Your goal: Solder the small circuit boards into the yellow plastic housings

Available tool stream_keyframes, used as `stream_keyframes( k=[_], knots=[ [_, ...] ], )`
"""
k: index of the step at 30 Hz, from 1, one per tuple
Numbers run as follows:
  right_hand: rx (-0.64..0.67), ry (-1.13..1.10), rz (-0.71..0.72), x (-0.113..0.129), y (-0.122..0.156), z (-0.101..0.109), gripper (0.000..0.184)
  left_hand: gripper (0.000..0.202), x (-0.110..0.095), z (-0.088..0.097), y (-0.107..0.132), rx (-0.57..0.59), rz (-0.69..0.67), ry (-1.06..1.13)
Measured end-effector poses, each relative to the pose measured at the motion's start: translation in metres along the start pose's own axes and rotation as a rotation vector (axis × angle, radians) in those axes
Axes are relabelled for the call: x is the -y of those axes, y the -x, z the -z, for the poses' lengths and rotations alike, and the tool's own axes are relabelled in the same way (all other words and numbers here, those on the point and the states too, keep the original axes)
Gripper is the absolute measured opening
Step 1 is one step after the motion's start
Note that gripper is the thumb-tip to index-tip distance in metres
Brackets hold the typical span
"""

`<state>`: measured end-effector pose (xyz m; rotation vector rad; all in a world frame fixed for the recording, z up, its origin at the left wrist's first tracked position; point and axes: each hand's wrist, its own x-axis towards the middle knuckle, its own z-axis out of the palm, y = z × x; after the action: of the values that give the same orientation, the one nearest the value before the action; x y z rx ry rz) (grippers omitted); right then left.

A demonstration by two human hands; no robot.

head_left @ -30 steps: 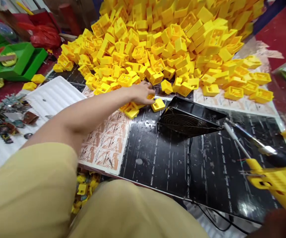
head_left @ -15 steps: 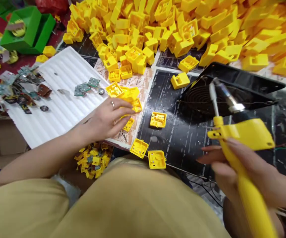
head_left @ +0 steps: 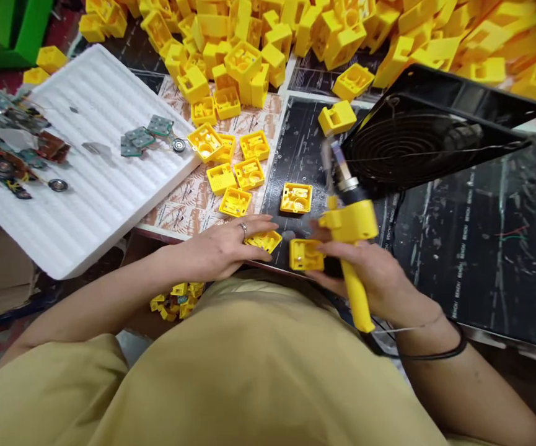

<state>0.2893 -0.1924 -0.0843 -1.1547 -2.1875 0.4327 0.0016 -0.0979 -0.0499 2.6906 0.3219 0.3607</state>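
My left hand (head_left: pixel 224 248) lies at the near edge of the table with its fingers closed on a small yellow plastic housing (head_left: pixel 264 240). My right hand (head_left: pixel 372 275) grips a yellow-handled soldering iron (head_left: pixel 349 238), whose metal tip points up and away toward a black fan (head_left: pixel 416 139). The right fingers also touch a second yellow housing (head_left: pixel 305 254). Several more open housings (head_left: pixel 237 173) lie in a loose group just beyond my left hand, and one sits alone (head_left: pixel 296 198) on the black mat.
A huge heap of yellow housings (head_left: pixel 305 31) fills the far side. A white ribbed foam sheet (head_left: pixel 86 179) at left carries small circuit boards (head_left: pixel 140 137) and round parts. A green bin (head_left: pixel 7 31) stands far left. A black printed mat (head_left: pixel 481 248) covers the right.
Both hands have drawn in toward my body. My left hand left the cluster of housings and now holds one at the table edge. The soldering iron swung left, over a housing.
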Motion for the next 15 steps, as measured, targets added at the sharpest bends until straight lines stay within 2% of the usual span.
stream_keyframes(
  k=[3,5,6,8,10,12,15],
  knots=[
    [-0.065,0.054,-0.034,-0.008,0.002,0.003,0.049,0.011,-0.007,-0.009,-0.005,-0.029,0.028,0.071],
    [-0.068,0.069,-0.024,-0.008,0.000,0.006,0.050,0.011,-0.012,-0.024,-0.014,-0.105,0.025,0.052],
    [-0.067,0.071,-0.013,-0.007,0.000,0.007,0.049,0.013,-0.014,-0.032,-0.018,-0.136,0.008,0.035],
    [-0.062,0.071,0.013,-0.004,-0.001,0.009,0.048,0.033,-0.015,-0.043,-0.026,-0.161,-0.035,0.001],
    [-0.060,0.069,0.034,-0.003,0.001,0.010,0.049,0.048,-0.013,-0.043,-0.028,-0.140,-0.040,-0.032],
    [-0.066,0.072,0.041,-0.005,0.002,0.010,0.053,0.048,-0.007,-0.034,-0.022,-0.168,0.072,-0.108],
    [-0.075,0.071,0.062,-0.007,-0.004,0.004,0.057,0.042,0.004,-0.014,-0.004,-0.217,0.399,-0.343]
  ],
)
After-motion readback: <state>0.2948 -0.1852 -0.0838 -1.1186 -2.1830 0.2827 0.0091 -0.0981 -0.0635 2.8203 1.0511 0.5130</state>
